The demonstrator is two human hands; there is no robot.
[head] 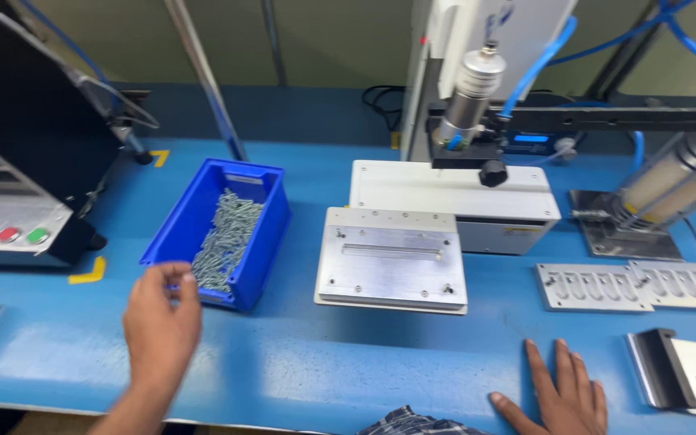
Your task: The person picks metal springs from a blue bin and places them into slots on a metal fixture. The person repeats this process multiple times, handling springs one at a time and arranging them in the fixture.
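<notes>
Now, screws: a pile of small grey screws lies in the blue bin, spread from its back end to its front end.
Blue bin: it sits on the left part of the counter, turned a little, with its front end near the person.
Left hand: the left hand is raised just at the front edge of the bin, next to the nearest screws. It looks blurry.
Left fingers: the fingers are curled close together, tips down. I cannot tell if they hold a screw.
Right hand: the right hand lies flat on the counter, near the front edge, well apart from the bin.
Right fingers: they are spread apart and hold nothing.
Metal plate: a flat silver plate with a long slot sits just to the right of the bin.
White machine: a white box stands behind the plate, with a shiny round tool and blue hoses above it.
Trays: two grey trays with long grooves lie to the right, beyond the right hand.
Button box: a dark machine with a red button and a green button stands far left.
</notes>
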